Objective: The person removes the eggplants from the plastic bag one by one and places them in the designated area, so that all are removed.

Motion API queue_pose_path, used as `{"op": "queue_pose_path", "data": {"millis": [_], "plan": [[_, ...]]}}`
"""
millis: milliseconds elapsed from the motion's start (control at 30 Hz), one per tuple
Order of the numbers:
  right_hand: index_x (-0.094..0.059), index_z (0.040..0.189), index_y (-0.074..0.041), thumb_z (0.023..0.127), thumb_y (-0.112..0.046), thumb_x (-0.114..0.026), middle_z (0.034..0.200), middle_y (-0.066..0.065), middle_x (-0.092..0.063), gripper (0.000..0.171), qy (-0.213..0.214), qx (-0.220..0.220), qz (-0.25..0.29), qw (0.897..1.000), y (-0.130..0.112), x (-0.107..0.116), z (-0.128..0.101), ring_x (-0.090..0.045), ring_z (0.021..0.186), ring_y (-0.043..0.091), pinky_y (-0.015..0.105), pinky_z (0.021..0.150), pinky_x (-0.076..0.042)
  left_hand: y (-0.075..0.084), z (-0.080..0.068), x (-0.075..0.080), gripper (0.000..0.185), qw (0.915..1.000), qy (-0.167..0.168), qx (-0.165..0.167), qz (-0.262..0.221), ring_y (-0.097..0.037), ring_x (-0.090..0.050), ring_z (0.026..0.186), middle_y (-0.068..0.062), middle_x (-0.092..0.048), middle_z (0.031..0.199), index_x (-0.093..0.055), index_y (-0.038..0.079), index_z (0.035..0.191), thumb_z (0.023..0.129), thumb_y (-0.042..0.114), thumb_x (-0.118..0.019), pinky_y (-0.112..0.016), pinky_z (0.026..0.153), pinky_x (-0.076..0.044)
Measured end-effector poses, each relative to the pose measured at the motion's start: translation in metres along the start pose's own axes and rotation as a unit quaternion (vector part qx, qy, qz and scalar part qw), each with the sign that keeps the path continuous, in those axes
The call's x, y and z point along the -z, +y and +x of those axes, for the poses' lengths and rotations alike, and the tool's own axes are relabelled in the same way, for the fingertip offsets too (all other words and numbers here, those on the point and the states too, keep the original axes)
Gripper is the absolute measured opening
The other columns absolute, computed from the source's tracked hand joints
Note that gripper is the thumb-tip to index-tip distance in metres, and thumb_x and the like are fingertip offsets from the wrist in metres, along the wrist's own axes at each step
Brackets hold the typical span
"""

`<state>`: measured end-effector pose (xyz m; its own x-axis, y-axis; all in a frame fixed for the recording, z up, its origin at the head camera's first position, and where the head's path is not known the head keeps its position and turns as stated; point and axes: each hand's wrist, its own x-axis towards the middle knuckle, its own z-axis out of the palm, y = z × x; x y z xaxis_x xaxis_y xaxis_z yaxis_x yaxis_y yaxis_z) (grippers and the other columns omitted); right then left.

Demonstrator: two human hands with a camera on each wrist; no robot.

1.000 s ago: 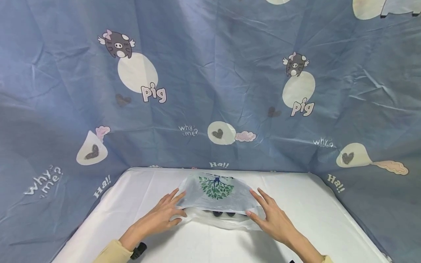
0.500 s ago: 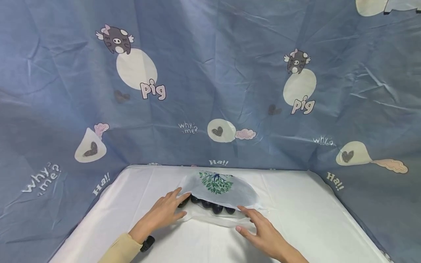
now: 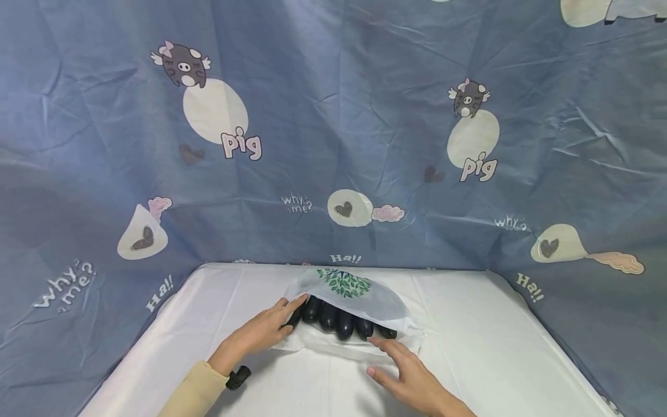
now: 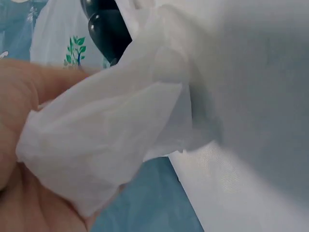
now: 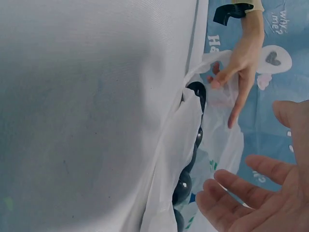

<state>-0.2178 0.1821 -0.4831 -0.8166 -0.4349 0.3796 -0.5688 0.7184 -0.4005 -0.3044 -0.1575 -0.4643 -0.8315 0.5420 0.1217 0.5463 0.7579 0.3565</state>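
Observation:
A white plastic bag (image 3: pixel 383 306) with a green tree print lies on its side, its mouth facing me. Inside show several long, glossy, dark eggplants (image 3: pixel 344 325), side by side. My left hand (image 3: pixel 263 331) is at the left of the mouth, index finger stretched along the upper edge. In the left wrist view, a loose fold of the bag (image 4: pixel 106 130) lies between that hand's thumb and fingers. My right hand (image 3: pixel 409 373) is in front of the right part, fingers spread and thumb apart; its index fingertip is close to the rightmost eggplants. Nothing is in its palm (image 5: pixel 275 208).
The bag rests on a white-covered table (image 3: pixel 484 341). Behind and at both sides hangs a blue cloth (image 3: pixel 281 116) with pig prints. A black strap piece (image 3: pixel 238 377) shows beneath the left wrist.
The bag's upper layer has slid back, uncovering more of the eggplants. My right hand has come off the bag's right side, moving left and nearer to me. The left hand has shifted slightly right.

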Motion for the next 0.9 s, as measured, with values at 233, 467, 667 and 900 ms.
{"op": "queue_pose_path", "data": {"millis": [233, 467, 667, 900], "plan": [[-0.039, 0.134, -0.035, 0.086, -0.048, -0.052, 0.127, -0.015, -0.047, 0.051, 0.014, 0.013, -0.008, 1.0, 0.002, -0.001, 0.0, -0.048, 0.115, 0.013, 0.044, 0.083, -0.045, 0.0, 0.003, 0.004, 0.071, 0.9982, -0.042, 0.002, -0.042, -0.038, -0.046, 0.115, -0.024, -0.034, 0.135, -0.037, 0.022, 0.14, 0.081, -0.016, -0.04, -0.039, 0.078, -0.046], [-0.042, 0.132, -0.036, 0.085, -0.049, -0.053, 0.125, -0.018, -0.048, 0.05, 0.035, 0.02, -0.011, 0.999, 0.008, -0.003, 0.001, -0.048, 0.115, 0.01, 0.04, 0.084, -0.045, 0.005, 0.004, 0.0, 0.065, 0.9983, -0.021, 0.021, -0.049, -0.033, -0.017, 0.135, -0.018, -0.017, 0.148, -0.013, 0.011, 0.147, 0.089, 0.005, -0.042, -0.05, 0.101, -0.028], [-0.044, 0.13, -0.035, 0.086, -0.043, -0.057, 0.123, -0.016, -0.051, 0.047, 0.046, 0.045, 0.0, 0.998, 0.015, -0.006, 0.001, -0.049, 0.114, 0.008, 0.037, 0.084, -0.045, 0.006, 0.007, -0.006, 0.08, 0.9973, 0.001, 0.014, -0.073, -0.034, -0.012, 0.136, -0.015, -0.01, 0.151, -0.003, 0.011, 0.147, 0.087, 0.014, -0.055, -0.053, 0.102, -0.024], [-0.049, 0.127, -0.024, 0.086, -0.037, -0.058, 0.121, -0.01, -0.053, 0.044, 0.06, 0.066, 0.017, 0.996, 0.023, -0.008, 0.004, -0.051, 0.113, 0.011, 0.035, 0.088, -0.043, 0.002, 0.011, -0.009, 0.087, 0.9931, 0.021, 0.017, -0.114, -0.031, -0.014, 0.136, -0.013, -0.005, 0.151, 0.002, 0.01, 0.147, 0.081, 0.003, -0.055, -0.048, 0.105, -0.021]]}}
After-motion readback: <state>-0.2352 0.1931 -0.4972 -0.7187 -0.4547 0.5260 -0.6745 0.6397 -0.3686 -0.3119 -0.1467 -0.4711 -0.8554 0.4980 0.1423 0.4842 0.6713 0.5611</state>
